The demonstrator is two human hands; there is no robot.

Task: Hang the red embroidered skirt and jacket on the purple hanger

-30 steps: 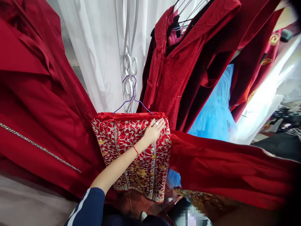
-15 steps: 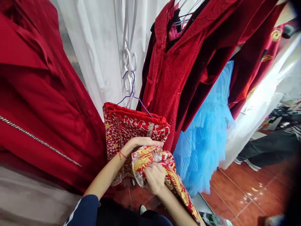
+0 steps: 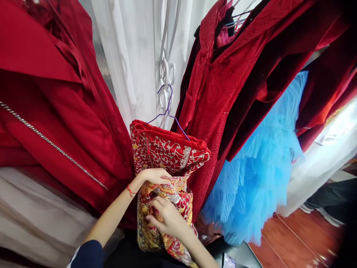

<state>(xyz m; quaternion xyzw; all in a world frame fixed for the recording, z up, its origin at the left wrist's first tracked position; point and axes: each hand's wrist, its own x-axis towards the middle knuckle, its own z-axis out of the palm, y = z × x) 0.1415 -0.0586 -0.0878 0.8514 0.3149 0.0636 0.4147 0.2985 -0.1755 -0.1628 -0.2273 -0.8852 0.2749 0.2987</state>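
Observation:
A red garment (image 3: 170, 149) with silver and gold embroidery hangs from a purple wire hanger (image 3: 167, 111), its top edge folded over. My left hand (image 3: 156, 175) lies palm down across its middle, fingers stretched towards the right. Below that, thickly embroidered red-and-gold fabric (image 3: 181, 197) is bunched in front. My right hand (image 3: 166, 216) is just under the left one, its fingers apart and slightly bent over this fabric. Whether the fingertips touch the cloth is hard to tell. The fabric's lower end runs down behind my right forearm.
A large red gown (image 3: 69, 123) with a silver trim hangs at left. Red dresses (image 3: 220, 89) and a blue ruffled dress (image 3: 259, 149) hang at right. White curtains (image 3: 125, 56) and a scrolled white stand (image 3: 165, 72) are behind. A phone (image 3: 228, 260) lies low at right.
My right hand has loosened from its closed grip on the bunched fabric, and its fingers have spread. The fabric has dropped and shifted left. My left hand has moved slightly left and down.

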